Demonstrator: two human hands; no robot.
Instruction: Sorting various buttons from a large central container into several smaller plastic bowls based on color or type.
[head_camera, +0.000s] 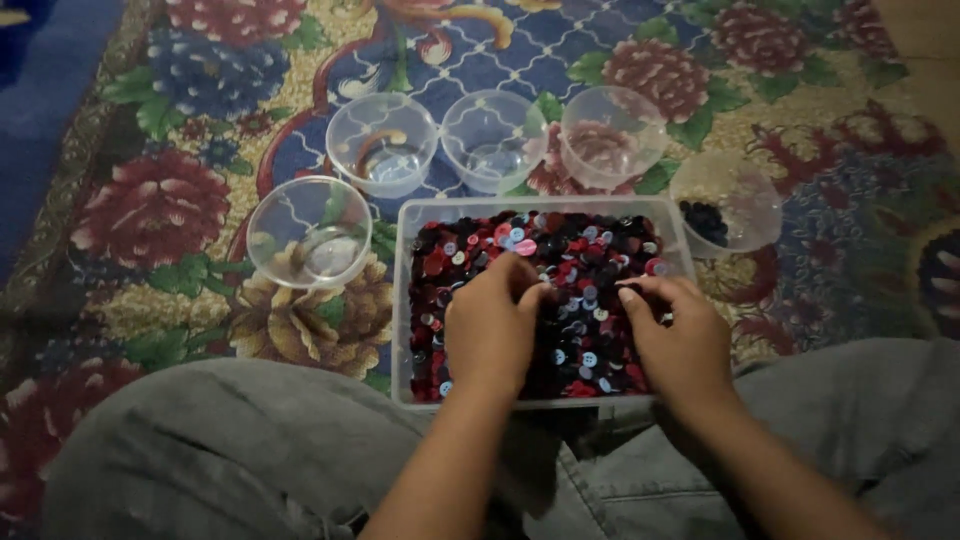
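**Both hands in the button tray**

While I watch from the head view, my left hand (492, 322) and right hand (680, 335) lie palm-down, fingers curled into the small round red, black and blue plastic buttons (575, 262); whether either pinches one I cannot tell. The buttons fill the clear rectangular plastic tray (404, 300) under the fingertips. Beyond the fingertips stand five clear round plastic bowls (382, 142) on the flowered woven carpet (160, 210); the one right of the right fingers holds dark buttons.
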